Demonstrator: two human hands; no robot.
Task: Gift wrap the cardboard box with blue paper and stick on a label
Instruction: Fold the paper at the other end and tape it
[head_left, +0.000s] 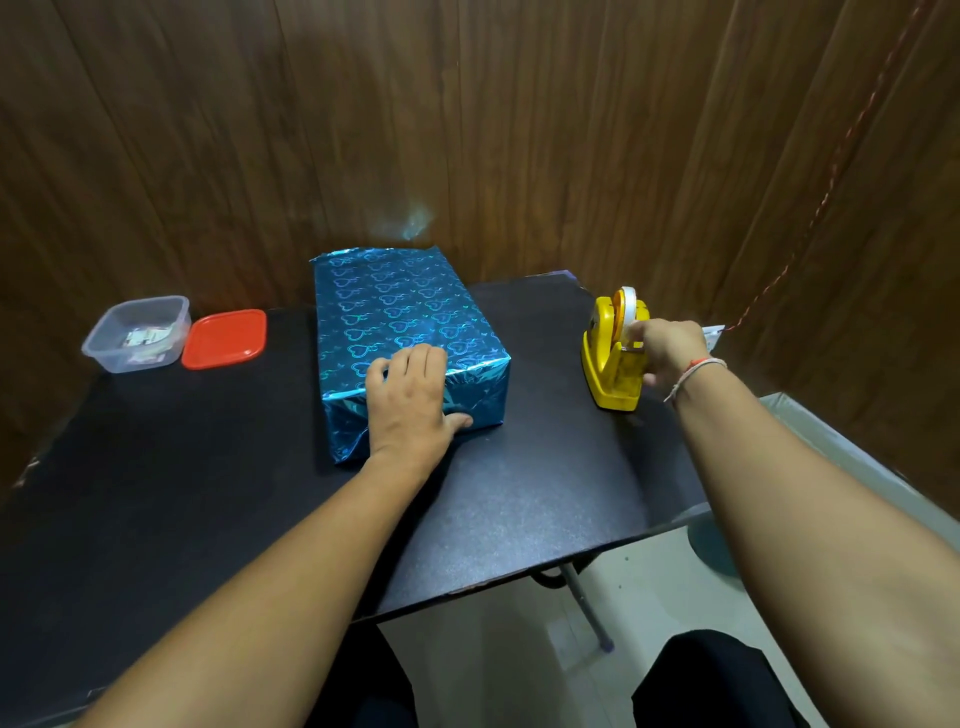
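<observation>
A clear plastic tub (136, 332) is sitting at the far left of the black table (545, 499), its red lid (224, 339) just beside it. The blue-wrapped box (400, 322) is lying mid-table; the left hand (410, 400) is pressing its near end, fingers loosely curled over the top edge and thumb against the side. At the right, the right hand (667, 351) is pinching tape at the yellow tape dispenser (613, 358).

The left hand (410, 400) presses flat on the near end of the box wrapped in shiny blue heart-patterned paper (405, 332); the right hand (667, 351) pinches tape at the yellow plastic tape dispenser (613, 358) on the black table (545, 499).
</observation>
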